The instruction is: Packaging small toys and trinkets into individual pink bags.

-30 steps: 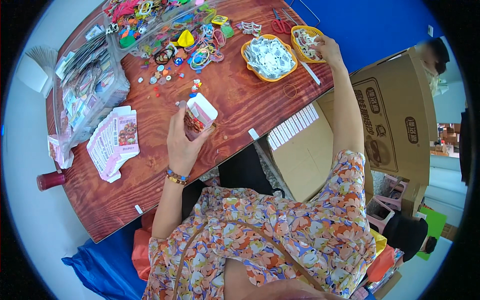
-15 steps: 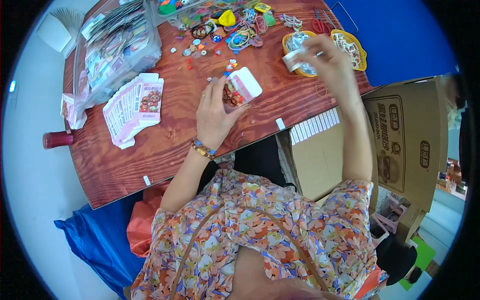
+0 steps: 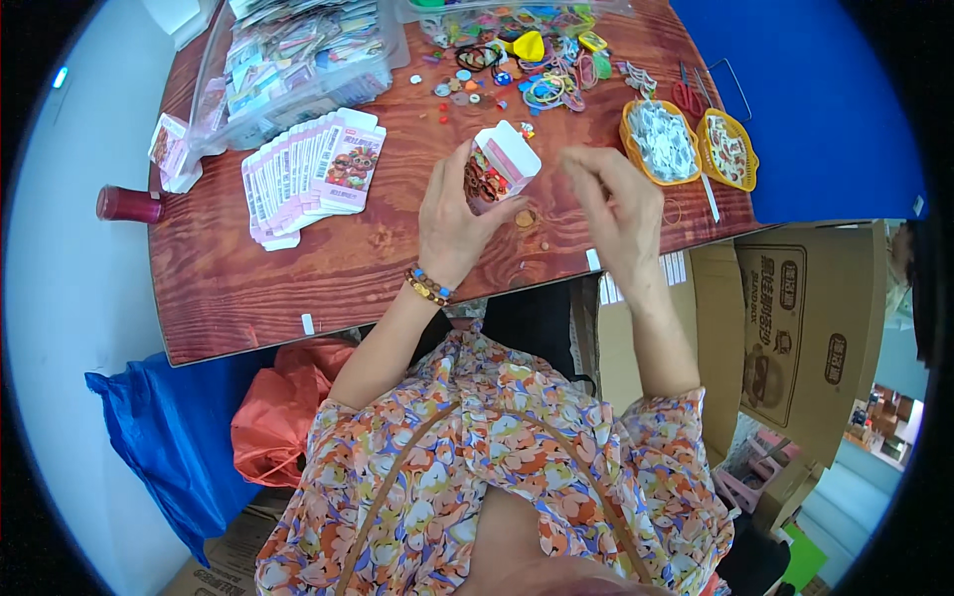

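My left hand [image 3: 452,223] is closed round a small pink-and-white cardboard box [image 3: 494,171], tilted, with its white top flap standing up. Beaded bracelets circle that wrist. Just right of the box hovers my right hand [image 3: 618,204], apart from it, its fingers bent and drawn together. Whatever they hold, if anything, is hidden. Farther right stands a yellow basket [image 3: 660,142] full of silvery-white packets, with a second yellow basket [image 3: 727,149] of small printed pieces beside it. Left of my left hand lies a fanned stack of flat pink-and-white cartons [image 3: 313,179].
Clear plastic bins [image 3: 224,134] stand at the table's back. Loose trinkets [image 3: 547,89] and red-handled scissors [image 3: 687,97] lie near them. A dark red jar [image 3: 130,205] is at the left edge. A large brown carton [image 3: 810,338] stands right, below the table.
My right hand has moved left from the yellow basket to beside the box. The small packet that was in its fingers no longer shows. My left hand keeps holding the box; the whole view has shifted.
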Tool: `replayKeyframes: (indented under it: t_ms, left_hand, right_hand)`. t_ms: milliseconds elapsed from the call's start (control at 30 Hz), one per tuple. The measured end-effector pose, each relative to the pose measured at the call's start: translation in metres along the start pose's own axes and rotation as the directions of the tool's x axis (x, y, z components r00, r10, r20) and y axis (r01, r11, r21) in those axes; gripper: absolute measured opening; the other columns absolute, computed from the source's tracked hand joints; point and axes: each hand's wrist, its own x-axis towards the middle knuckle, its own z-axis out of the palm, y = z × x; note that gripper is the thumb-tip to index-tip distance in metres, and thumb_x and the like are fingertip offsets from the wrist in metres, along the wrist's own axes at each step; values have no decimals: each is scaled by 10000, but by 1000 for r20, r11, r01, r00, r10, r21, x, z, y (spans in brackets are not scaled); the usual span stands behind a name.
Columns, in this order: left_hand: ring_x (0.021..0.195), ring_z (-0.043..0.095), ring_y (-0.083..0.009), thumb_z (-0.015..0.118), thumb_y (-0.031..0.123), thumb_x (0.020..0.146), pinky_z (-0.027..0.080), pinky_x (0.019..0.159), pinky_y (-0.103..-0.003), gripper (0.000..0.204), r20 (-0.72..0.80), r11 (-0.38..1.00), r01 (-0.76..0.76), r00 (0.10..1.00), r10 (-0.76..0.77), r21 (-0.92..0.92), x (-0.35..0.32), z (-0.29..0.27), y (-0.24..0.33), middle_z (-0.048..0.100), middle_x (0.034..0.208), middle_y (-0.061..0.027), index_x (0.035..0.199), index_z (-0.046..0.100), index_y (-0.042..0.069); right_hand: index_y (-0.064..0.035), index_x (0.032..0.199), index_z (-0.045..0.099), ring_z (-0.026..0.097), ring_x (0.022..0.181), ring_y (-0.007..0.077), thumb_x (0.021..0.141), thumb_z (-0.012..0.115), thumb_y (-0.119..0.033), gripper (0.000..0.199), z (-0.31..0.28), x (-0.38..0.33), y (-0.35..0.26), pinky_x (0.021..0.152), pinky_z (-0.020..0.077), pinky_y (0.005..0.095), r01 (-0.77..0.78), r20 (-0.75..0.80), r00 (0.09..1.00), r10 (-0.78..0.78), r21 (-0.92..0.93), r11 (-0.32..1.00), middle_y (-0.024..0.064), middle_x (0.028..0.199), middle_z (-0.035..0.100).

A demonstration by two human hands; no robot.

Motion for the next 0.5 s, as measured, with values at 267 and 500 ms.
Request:
replayKeyframes:
  t_ms: [267,500]
  left_hand:
    - [1075,594,-381,849,199,701,510,877,-449,781,-75,992,53,995,-62,-118,0,10,6,581,1175,-187,1355,461,23]
    - [1085,580,-382,797,103,711,496,904,-449,735,-111,989,70,990,-85,-129,-5,9,0,570,1189,-194,1343,442,-16]
  right_hand:
    - [5,1216,608,690,1018,315,777,804,-60,486,64,-35,11,807,590,371,119,-131,981,-141,-162,980,178,1191,657]
    - [-9,1140,627,694,859,262,781,803,-64,404,74,-21,19,635,587,328,172,-115,976,-186,-128,977,149,1054,660]
